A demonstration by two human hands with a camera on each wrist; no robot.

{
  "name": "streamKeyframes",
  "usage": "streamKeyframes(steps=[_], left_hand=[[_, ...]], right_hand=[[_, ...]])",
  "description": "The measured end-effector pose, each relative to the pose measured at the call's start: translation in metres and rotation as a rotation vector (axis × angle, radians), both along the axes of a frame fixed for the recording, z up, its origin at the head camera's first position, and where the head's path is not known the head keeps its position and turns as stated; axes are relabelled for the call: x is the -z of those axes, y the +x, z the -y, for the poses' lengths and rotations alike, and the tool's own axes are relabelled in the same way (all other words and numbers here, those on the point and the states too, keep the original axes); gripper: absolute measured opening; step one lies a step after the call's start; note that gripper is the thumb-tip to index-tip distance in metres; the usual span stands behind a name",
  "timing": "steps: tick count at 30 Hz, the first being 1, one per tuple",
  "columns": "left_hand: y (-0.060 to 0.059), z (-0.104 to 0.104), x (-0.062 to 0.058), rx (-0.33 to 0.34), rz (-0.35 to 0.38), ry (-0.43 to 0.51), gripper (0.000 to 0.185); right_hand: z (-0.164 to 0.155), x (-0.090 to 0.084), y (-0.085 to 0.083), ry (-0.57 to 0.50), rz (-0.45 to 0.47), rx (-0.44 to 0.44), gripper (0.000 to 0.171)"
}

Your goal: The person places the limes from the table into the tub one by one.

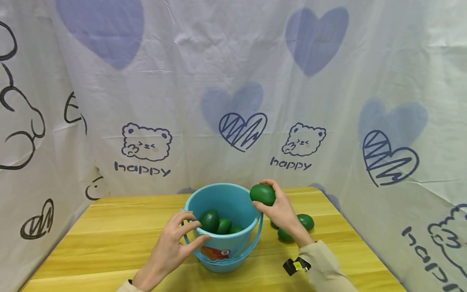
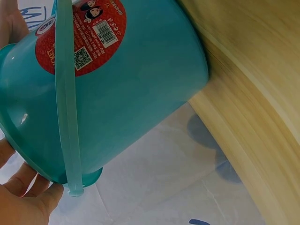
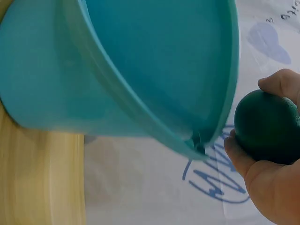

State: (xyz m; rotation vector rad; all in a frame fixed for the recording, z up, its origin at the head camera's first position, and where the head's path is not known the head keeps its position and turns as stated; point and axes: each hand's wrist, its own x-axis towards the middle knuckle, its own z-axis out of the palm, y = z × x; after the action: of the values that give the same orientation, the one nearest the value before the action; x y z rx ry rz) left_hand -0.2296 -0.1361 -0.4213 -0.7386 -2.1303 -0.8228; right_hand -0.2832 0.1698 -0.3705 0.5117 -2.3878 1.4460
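**A:** What's nearest?

**B:** The left hand (image 1: 171, 243), low at the front of the wooden table (image 1: 109, 239). Its fingers are curled round the near rim of the blue bucket (image 1: 233, 202), fingertips over the lip and thumb against the outer wall. In the left wrist view the fingertips (image 2: 28, 187) press the rim where the handle (image 2: 65, 93) pivots.

**A:** And the bucket itself?

**B:** It stands upright at the middle of the table, with a red sticker (image 1: 215, 252) on its near wall and the handle hanging down on that side. Inside lie dark green avocados (image 1: 217, 223); I count three, bunched against the near wall.

**A:** The other hand?

**B:** The right hand (image 1: 282, 213) is beyond the bucket's right edge, raised off the table. It holds a green avocado (image 1: 262, 194) with fingers wrapped over the top and thumb beneath. That fruit is right at the far right of the rim, level with it and just outside. The right wrist view shows the avocado (image 3: 267, 126) cupped in the fingers (image 3: 281, 84), close beside the rim and apart from it.

**A:** Anything past that?

**B:** More avocados on the table (image 1: 305, 222), right of the bucket and partly hidden by the right wrist; at least two show. Behind everything hangs a white cloth backdrop (image 1: 233, 61) printed with blue hearts, bears and the word "happy"
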Motion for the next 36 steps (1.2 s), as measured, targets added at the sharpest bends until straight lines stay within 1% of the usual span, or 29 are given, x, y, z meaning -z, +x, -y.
streamKeyframes(steps=[5, 11, 15, 19, 23, 27, 31, 36], left_hand=[[-0.001, 0.0, -0.001, 0.01, -0.004, -0.008, 0.027], [-0.002, -0.001, -0.002, 0.004, -0.001, -0.015, 0.028], [0.0, -0.001, -0.001, -0.004, 0.012, -0.011, 0.027], [0.002, -0.001, 0.0, -0.004, 0.004, -0.009, 0.026], [0.002, -0.001, 0.0, 0.003, 0.005, -0.005, 0.026], [0.001, -0.001, 0.0, -0.001, -0.004, -0.003, 0.026], [0.001, -0.001, 0.0, -0.004, -0.021, -0.008, 0.026], [0.001, -0.001, 0.0, -0.004, -0.014, -0.006, 0.026]], right_hand=[[0.014, -0.002, -0.003, 0.01, -0.033, -0.028, 0.058], [0.027, 0.001, -0.009, 0.053, -0.087, -0.029, 0.058], [0.034, 0.005, -0.011, 0.098, -0.108, -0.015, 0.058], [0.039, 0.008, -0.014, 0.164, -0.133, -0.008, 0.058], [0.041, 0.008, -0.017, 0.205, -0.127, -0.02, 0.057], [0.042, 0.007, -0.017, 0.216, -0.109, -0.03, 0.056], [0.041, 0.007, -0.017, 0.196, -0.084, -0.041, 0.053], [0.041, 0.007, -0.017, 0.158, -0.073, -0.059, 0.046]])
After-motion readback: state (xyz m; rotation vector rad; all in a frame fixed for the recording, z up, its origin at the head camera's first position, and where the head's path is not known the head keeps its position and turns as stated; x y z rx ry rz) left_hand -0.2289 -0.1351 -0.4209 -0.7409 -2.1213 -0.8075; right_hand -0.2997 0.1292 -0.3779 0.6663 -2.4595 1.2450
